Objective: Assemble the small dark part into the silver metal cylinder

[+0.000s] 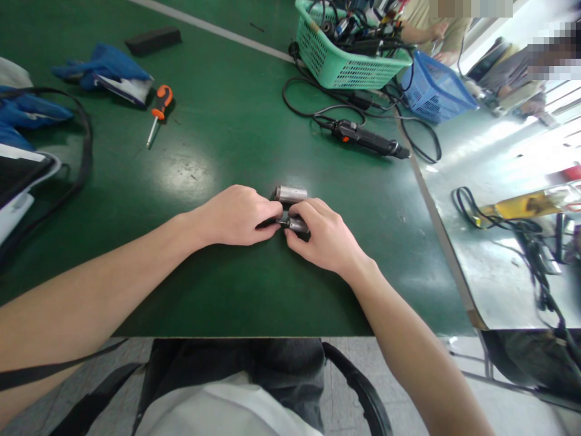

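Low over the green table [218,290], my two hands meet close together. My right hand [323,233] is closed around a small grey metal cylinder [298,224] with a thin shaft pointing left. My left hand [242,217] pinches at the tip of that shaft, its thumb and forefinger pressed together; what lies between them is mostly hidden. Just beyond my fingertips a second metal cylinder [291,194] lies on its side, near my right knuckles.
An orange-handled screwdriver [160,109], blue gloves [106,69] and a black block [153,41] lie at left. A black electric screwdriver [367,139] with its cable lies right, before a green basket [349,71] and blue basket [436,91]. Another person's hands [438,39] show behind.
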Demonstrator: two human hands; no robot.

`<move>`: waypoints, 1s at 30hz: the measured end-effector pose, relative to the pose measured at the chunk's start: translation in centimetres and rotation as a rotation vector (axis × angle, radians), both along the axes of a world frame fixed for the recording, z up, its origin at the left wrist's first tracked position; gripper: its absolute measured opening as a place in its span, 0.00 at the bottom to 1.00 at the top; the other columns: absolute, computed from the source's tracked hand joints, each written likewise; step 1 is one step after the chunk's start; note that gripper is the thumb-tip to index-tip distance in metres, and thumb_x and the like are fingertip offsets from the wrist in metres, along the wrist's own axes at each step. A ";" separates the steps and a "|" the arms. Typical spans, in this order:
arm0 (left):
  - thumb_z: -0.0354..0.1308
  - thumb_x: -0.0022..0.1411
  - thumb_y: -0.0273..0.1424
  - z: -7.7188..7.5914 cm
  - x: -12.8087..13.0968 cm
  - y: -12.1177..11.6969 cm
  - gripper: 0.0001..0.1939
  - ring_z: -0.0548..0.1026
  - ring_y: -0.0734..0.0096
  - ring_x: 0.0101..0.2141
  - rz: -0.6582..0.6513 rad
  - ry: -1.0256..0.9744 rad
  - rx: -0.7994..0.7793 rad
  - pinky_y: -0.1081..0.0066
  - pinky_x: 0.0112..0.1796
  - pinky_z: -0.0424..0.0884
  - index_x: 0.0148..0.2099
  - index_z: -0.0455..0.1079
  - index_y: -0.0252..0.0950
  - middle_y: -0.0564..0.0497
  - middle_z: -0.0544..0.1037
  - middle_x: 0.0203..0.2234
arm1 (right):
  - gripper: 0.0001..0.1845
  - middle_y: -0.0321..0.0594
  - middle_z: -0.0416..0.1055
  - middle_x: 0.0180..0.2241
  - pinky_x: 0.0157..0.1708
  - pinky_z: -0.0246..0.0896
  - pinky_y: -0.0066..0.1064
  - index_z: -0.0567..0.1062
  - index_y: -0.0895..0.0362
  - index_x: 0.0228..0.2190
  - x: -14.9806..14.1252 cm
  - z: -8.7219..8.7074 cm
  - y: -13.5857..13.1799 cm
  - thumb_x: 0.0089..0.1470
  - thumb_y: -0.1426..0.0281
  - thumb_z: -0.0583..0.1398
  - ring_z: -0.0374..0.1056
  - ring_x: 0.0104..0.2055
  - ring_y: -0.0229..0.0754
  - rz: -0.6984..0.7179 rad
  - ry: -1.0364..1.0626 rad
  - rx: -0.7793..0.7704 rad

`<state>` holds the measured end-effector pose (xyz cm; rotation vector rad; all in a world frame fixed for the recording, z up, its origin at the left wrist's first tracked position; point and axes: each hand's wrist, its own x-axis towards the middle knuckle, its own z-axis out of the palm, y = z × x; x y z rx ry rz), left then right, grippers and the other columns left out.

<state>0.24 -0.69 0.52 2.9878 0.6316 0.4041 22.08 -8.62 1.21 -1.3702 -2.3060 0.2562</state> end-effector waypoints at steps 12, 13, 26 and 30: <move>0.55 0.71 0.47 -0.2 -0.1 0.4 0.19 0.75 0.67 0.26 0.002 0.018 -0.012 0.69 0.27 0.58 0.36 0.75 0.37 0.51 0.80 0.25 | 0.14 0.46 0.72 0.49 0.53 0.69 0.46 0.73 0.50 0.52 1.1 1.2 0.0 0.66 0.71 0.57 0.68 0.52 0.52 0.226 -0.057 -0.080; 0.55 0.70 0.48 -0.2 -0.1 0.4 0.20 0.75 0.67 0.26 0.009 0.027 -0.020 0.69 0.27 0.58 0.36 0.75 0.37 0.51 0.80 0.25 | 0.15 0.46 0.72 0.49 0.52 0.69 0.46 0.74 0.49 0.52 1.5 1.5 0.0 0.67 0.71 0.56 0.68 0.52 0.52 0.247 -0.075 -0.093; 0.56 0.70 0.47 -0.3 0.0 0.3 0.18 0.73 0.69 0.25 0.034 0.013 -0.058 0.68 0.28 0.55 0.38 0.75 0.39 0.54 0.78 0.24 | 0.17 0.52 0.76 0.42 0.51 0.64 0.48 0.79 0.56 0.44 17.5 -1.0 4.4 0.56 0.72 0.55 0.71 0.45 0.55 -0.600 -0.293 0.026; 0.57 0.70 0.47 -0.3 0.0 0.3 0.17 0.74 0.69 0.25 0.035 0.008 -0.055 0.68 0.28 0.54 0.37 0.75 0.39 0.54 0.79 0.24 | 0.14 0.52 0.78 0.42 0.50 0.63 0.48 0.79 0.55 0.43 17.7 -1.4 4.4 0.59 0.67 0.57 0.72 0.45 0.56 -0.649 -0.273 0.030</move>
